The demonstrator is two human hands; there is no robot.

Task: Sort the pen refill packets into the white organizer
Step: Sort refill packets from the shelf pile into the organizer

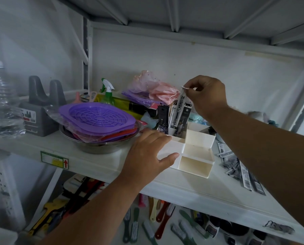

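The pen refill packet (180, 105) stands nearly upright, its long axis tipped slightly, its lower end in the back compartment of the white organizer (191, 152). My right hand (206, 96) pinches its top edge from above. My left hand (147, 152) lies flat, fingers spread, steadying the organizer's near-left side; more loose packets (236, 167) wait on the shelf (191, 184) to the right, nearer my right arm.

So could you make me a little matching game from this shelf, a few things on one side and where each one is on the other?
Things:
1. left hand
2. right hand
3. purple strainer
4. loose refill packets

Places:
A. lying on the shelf to the right of the organizer
B. resting on the white organizer
C. on top of the metal bowl
D. pinching the top of a refill packet over a back compartment

Pairs: 1-B, 2-D, 3-C, 4-A
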